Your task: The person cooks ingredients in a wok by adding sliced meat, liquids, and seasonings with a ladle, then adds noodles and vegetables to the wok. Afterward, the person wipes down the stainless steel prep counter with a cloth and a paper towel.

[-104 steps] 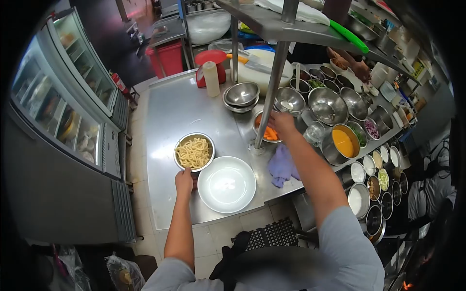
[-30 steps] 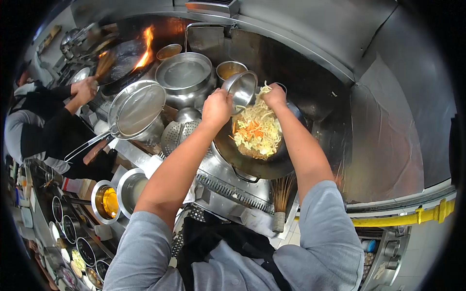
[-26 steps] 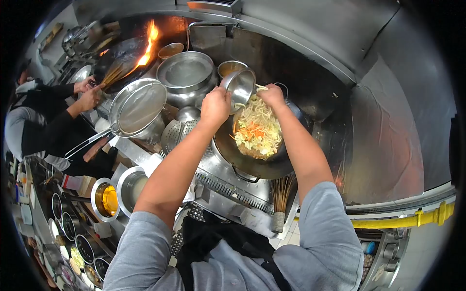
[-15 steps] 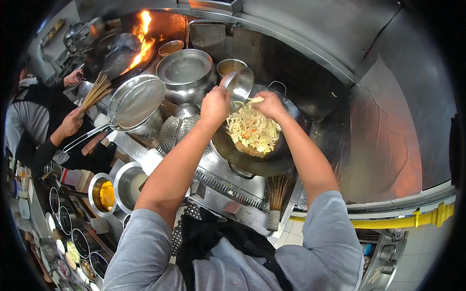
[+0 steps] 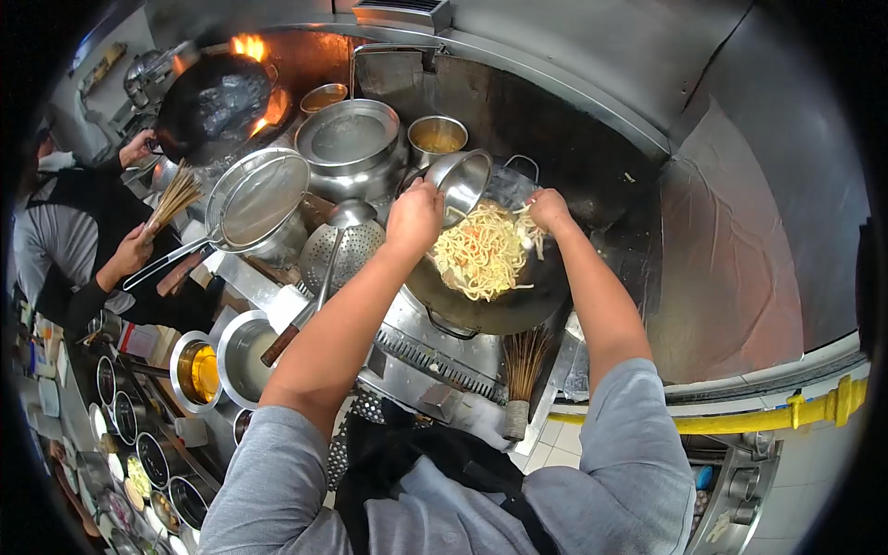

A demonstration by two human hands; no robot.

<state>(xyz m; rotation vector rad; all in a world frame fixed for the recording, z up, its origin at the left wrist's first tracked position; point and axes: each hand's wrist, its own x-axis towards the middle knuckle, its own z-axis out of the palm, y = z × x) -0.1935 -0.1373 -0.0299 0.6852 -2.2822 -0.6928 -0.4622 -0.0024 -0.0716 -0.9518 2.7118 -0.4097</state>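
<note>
My left hand grips the rim of a metal bowl, tilted over the wok's back left side. A heap of thick pale noodles with orange bits lies in the dark wok. At the wok's right side, my right hand is closed around noodles, and strands hang below its fingers. Its fingertips are partly hidden. Beneath my left forearm, a ladle rests across a perforated strainer.
A mesh sieve and lidded pot stand left. A bamboo brush leans at the wok's front. At far left, a co-worker's hand holds another brush beside a flaming wok. A yellow pipe runs along the lower right.
My right hand has moved right, away from the bowl, with noodles. More noodles now cover the heap. The flame at the co-worker's wok has shrunk.
</note>
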